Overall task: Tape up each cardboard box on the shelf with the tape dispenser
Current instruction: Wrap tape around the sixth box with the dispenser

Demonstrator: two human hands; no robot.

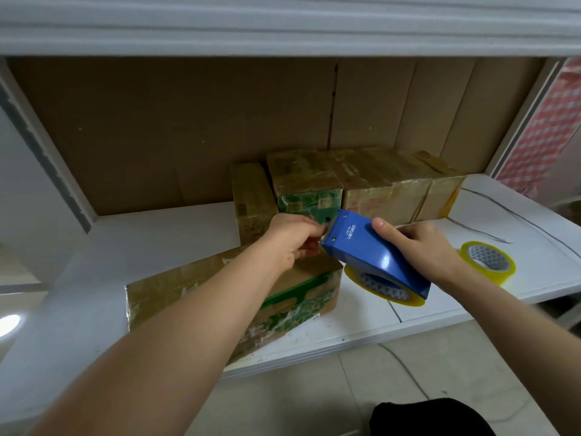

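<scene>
We see the right hand (421,250) wrapped around the blue tape dispenser (374,256), above the shelf (195,221). The left hand (292,237) pinches at its front edge (tape unclear), over the nearest cardboard box (195,287); a spare tape roll (488,261) lies right.

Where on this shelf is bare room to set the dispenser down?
Bare white shelf lies left of the upright boxes, behind the front box. A smaller patch sits between the dispenser and the spare tape roll. The middle is crowded.

The left hand (290,239) hides its fingertips and the tape end at the dispenser (374,253) mouth.
</scene>
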